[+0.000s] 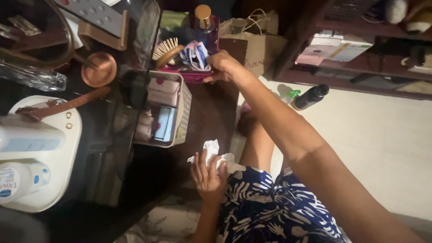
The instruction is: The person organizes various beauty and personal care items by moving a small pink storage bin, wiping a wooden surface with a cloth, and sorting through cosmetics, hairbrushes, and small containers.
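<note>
Right hand (pixel 221 66) is reaching out over the dark wooden tabletop (pixel 211 114) and closing its fingers on the near rim of a pink container (pixel 191 75); this container is sitting just behind the white slotted basket (pixel 182 112), touching or nearly touching its far edge, and is holding a wooden-backed hairbrush (pixel 165 50), a blue-and-white striped pouch (pixel 194 54) and a gold-capped bottle (pixel 204 24). Fingers are curling narrow over the rim; whether the thumb is gripping underneath cannot be told. Left hand (pixel 208 173) is pressing a crumpled white tissue (pixel 211 150) against the table's near edge, in front of the basket, palm down, fingers spread loosely over the wad. Judging the step in hand as steadying or shifting the pink container while wiping the surface; the next move is calling for a firm pinch on that rim, since the tall contents are standing upright and could tip. Left of the basket, a copper dish (pixel 99 68) is lying on dark glass. Right of the basket, down on the pale floor, a dark bottle (pixel 311 96) is lying on its side.
</note>
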